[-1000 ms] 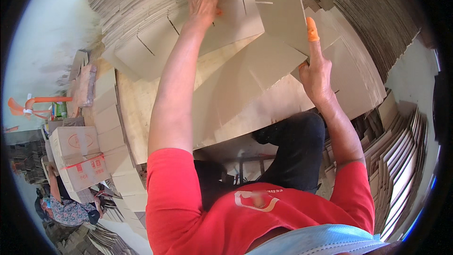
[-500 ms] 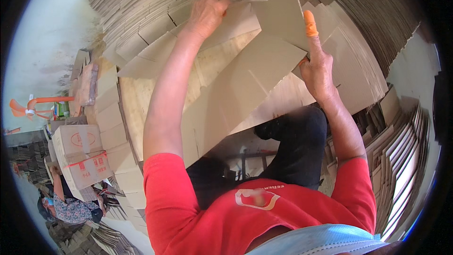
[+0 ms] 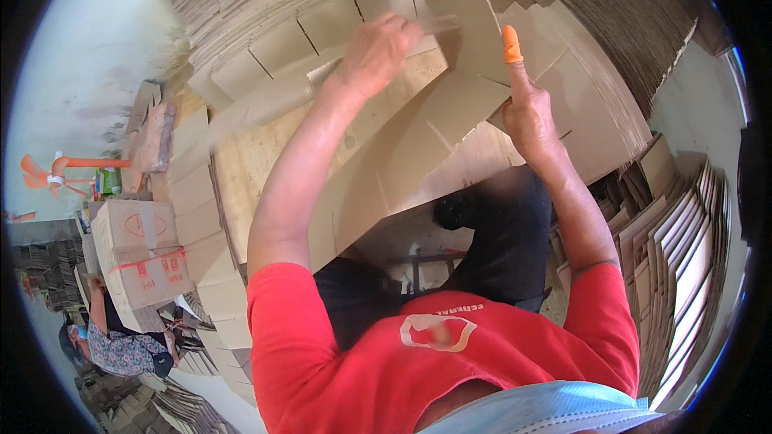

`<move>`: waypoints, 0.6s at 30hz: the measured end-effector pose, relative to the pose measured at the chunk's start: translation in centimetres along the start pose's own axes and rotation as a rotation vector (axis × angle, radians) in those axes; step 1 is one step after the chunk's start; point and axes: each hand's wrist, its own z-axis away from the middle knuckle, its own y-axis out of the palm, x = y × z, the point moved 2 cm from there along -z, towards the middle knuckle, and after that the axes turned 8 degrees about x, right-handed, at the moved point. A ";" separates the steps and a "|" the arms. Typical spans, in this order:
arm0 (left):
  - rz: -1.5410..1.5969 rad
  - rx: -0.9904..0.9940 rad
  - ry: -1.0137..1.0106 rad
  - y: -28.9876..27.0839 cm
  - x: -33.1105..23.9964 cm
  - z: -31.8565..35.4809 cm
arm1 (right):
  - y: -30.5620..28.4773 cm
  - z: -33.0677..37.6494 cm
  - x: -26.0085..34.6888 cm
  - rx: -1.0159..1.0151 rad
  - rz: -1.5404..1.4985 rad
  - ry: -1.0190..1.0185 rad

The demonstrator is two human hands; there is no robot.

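My left hand (image 3: 378, 55), blurred by motion, is closed on a cardboard strip (image 3: 261, 112) that slants down to the left over the wooden board (image 3: 281, 149). My right hand (image 3: 531, 116) grips the edge of a slotted cardboard piece (image 3: 466, 8), its other fingers partly hidden. One finger of this hand wears an orange finger cot (image 3: 511, 44) and points up along the edge. A second long cardboard piece (image 3: 386, 169) with slits runs from the right hand down toward my lap, meeting the first at an angle.
Stacked cardboard strips (image 3: 265, 16) fill the far side; another stack (image 3: 587, 96) lies right of my right hand. More sheets (image 3: 675, 249) stand at the right. At left are a taped carton (image 3: 141, 253), an orange fan (image 3: 52, 175) and another person (image 3: 121, 350).
My left hand has moved right and slightly down with its strip, blurring it. My right hand has shifted slightly left, along with the cardboard it grips.
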 end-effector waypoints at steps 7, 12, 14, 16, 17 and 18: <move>-0.020 0.020 -0.183 -0.6 -1.0 2.0 | 0.3 1.6 0.4 0.014 -0.036 -0.075; -0.015 -0.007 -0.167 -0.7 -0.3 2.1 | 0.9 2.1 0.5 -0.046 0.023 -0.160; 0.008 0.022 -0.141 -0.9 -0.8 2.1 | 1.1 1.7 0.1 -0.007 0.036 -0.103; 0.051 0.068 -0.107 -1.2 -2.2 2.0 | 1.7 1.3 -0.6 0.040 0.071 -0.007; 0.053 0.063 -0.107 -1.0 -2.6 2.0 | 1.6 1.3 -0.8 0.030 0.051 -0.007; 0.053 0.061 -0.113 -0.8 -2.8 2.4 | 1.4 1.2 -0.4 0.024 0.029 -0.011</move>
